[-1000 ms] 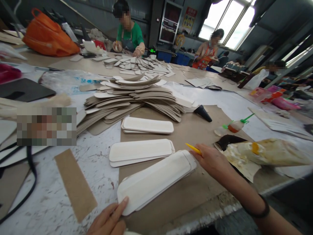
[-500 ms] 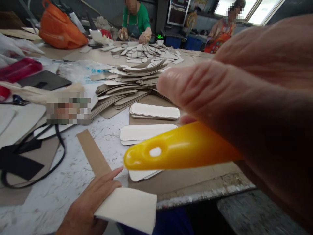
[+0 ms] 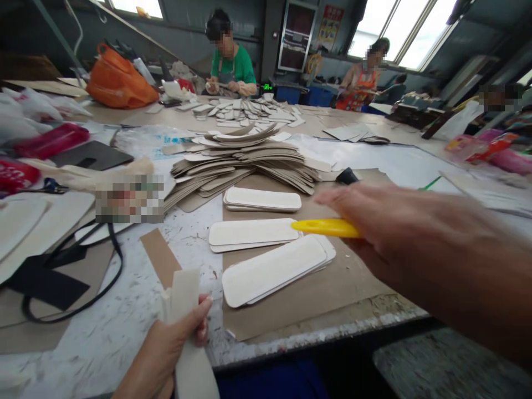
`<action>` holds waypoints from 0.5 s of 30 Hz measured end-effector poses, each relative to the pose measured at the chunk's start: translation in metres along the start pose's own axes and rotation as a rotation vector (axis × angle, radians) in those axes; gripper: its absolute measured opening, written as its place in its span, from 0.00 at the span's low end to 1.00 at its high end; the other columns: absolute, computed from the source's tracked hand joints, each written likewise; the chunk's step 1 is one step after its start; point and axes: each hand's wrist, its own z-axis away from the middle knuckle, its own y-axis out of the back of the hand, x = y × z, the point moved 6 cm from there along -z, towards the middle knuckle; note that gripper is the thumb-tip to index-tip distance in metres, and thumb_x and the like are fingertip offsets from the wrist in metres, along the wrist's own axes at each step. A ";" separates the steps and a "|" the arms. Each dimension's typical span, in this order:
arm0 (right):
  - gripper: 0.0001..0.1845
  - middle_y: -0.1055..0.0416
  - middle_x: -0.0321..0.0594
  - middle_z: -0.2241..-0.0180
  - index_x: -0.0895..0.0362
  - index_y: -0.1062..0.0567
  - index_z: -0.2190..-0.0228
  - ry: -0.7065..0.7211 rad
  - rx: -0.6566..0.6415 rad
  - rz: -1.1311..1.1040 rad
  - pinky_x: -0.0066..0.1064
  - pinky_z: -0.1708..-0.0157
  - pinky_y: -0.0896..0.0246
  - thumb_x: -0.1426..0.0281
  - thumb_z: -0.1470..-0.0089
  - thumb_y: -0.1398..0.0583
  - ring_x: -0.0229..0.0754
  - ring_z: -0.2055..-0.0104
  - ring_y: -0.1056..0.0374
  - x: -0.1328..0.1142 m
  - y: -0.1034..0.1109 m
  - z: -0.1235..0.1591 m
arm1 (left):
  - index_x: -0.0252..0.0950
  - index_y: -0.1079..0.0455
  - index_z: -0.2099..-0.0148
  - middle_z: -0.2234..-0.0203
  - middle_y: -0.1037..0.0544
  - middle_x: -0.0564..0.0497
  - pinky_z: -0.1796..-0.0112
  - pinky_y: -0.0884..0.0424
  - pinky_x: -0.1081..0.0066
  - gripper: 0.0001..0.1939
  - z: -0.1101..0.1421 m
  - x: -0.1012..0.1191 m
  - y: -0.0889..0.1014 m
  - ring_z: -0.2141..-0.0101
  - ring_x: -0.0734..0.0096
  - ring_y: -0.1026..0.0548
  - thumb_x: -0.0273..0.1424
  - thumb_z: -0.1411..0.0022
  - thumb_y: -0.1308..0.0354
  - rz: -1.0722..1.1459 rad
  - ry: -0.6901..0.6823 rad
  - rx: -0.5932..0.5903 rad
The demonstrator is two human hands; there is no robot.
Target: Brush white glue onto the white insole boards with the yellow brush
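Note:
My left hand [image 3: 178, 338] is closed around a cream-white strip [image 3: 186, 291], held on end near the table's front edge. My right hand [image 3: 366, 221] grips a tool by its yellow plastic handle [image 3: 322, 227]; its working end is hidden by the hand. The handle's tip lies over the right end of a rounded white strip [image 3: 249, 233] in the middle stack. In front is another stack of white strips [image 3: 274, 271], fanned a little, and behind is a smaller white stack [image 3: 264, 198]. These rest on brown board [image 3: 266, 321].
Behind lies a large pile of curved grey-white pieces [image 3: 245, 158]. At left are a black strap [image 3: 118, 266], a dark flat case [image 3: 93, 155] and an orange bag [image 3: 120, 77]. A person in green [image 3: 243, 66] handles pieces across the table; others work farther right.
My right hand has moved away from the camera, over the stacks, with the yellow-handled tool. My left hand has turned its white strip from lying sideways to upright. The view has tilted up.

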 end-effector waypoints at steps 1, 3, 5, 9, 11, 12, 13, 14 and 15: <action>0.04 0.29 0.37 0.75 0.52 0.30 0.73 0.007 -0.072 0.080 0.30 0.76 0.47 0.70 0.50 0.45 0.43 0.72 0.33 0.004 -0.015 -0.002 | 0.33 0.32 0.70 0.89 0.33 0.58 0.80 0.39 0.75 0.22 -0.002 -0.004 -0.003 0.85 0.77 0.37 0.43 0.65 0.32 0.035 0.020 -0.009; 0.09 0.28 0.40 0.74 0.55 0.30 0.73 -0.024 -0.182 0.050 0.29 0.75 0.46 0.68 0.46 0.48 0.42 0.71 0.32 0.022 -0.056 -0.001 | 0.31 0.31 0.71 0.89 0.33 0.58 0.81 0.40 0.77 0.23 -0.007 -0.012 -0.005 0.85 0.78 0.37 0.42 0.66 0.32 0.080 0.042 0.009; 0.13 0.27 0.44 0.72 0.57 0.29 0.72 -0.084 -0.218 0.018 0.29 0.72 0.43 0.68 0.44 0.51 0.43 0.70 0.31 0.046 -0.101 0.003 | 0.30 0.31 0.71 0.89 0.32 0.57 0.82 0.40 0.77 0.22 -0.014 -0.016 -0.007 0.86 0.78 0.37 0.41 0.65 0.32 0.073 0.045 0.003; 0.16 0.26 0.48 0.71 0.60 0.27 0.71 -0.137 -0.187 -0.057 0.31 0.69 0.40 0.68 0.44 0.53 0.44 0.69 0.30 0.071 -0.164 0.010 | 0.29 0.32 0.73 0.88 0.30 0.54 0.83 0.40 0.76 0.20 -0.020 -0.013 -0.016 0.86 0.76 0.35 0.38 0.65 0.32 0.044 0.072 -0.113; 0.17 0.26 0.48 0.70 0.60 0.27 0.70 -0.143 -0.164 -0.089 0.32 0.67 0.39 0.67 0.44 0.54 0.45 0.68 0.30 0.072 -0.176 0.011 | 0.28 0.32 0.73 0.88 0.30 0.53 0.83 0.40 0.77 0.17 -0.019 -0.010 -0.017 0.86 0.77 0.34 0.35 0.63 0.33 0.068 0.088 -0.093; 0.17 0.26 0.48 0.70 0.59 0.28 0.69 -0.146 -0.156 -0.102 0.33 0.66 0.39 0.66 0.45 0.54 0.46 0.68 0.30 0.072 -0.178 0.011 | 0.28 0.31 0.73 0.88 0.30 0.53 0.83 0.40 0.77 0.16 -0.018 -0.008 -0.017 0.86 0.77 0.34 0.34 0.62 0.34 0.076 0.097 -0.079; 0.17 0.26 0.47 0.70 0.59 0.28 0.69 -0.157 -0.157 -0.113 0.33 0.66 0.39 0.66 0.45 0.54 0.46 0.68 0.30 0.073 -0.179 0.010 | 0.28 0.31 0.73 0.87 0.30 0.53 0.83 0.40 0.78 0.14 -0.016 -0.006 -0.018 0.86 0.78 0.34 0.33 0.60 0.35 0.079 0.110 -0.070; 0.17 0.26 0.47 0.71 0.58 0.28 0.69 -0.172 -0.165 -0.122 0.34 0.66 0.38 0.65 0.45 0.54 0.46 0.68 0.29 0.074 -0.179 0.009 | 0.27 0.31 0.73 0.87 0.29 0.52 0.83 0.40 0.78 0.13 -0.014 -0.004 -0.019 0.85 0.78 0.34 0.33 0.59 0.36 0.078 0.119 -0.064; 0.17 0.26 0.46 0.72 0.58 0.29 0.70 -0.192 -0.174 -0.129 0.34 0.68 0.38 0.64 0.45 0.54 0.47 0.69 0.29 0.075 -0.179 0.008 | 0.27 0.31 0.75 0.87 0.29 0.52 0.83 0.40 0.79 0.12 -0.013 -0.002 -0.020 0.85 0.79 0.34 0.32 0.57 0.37 0.074 0.123 -0.059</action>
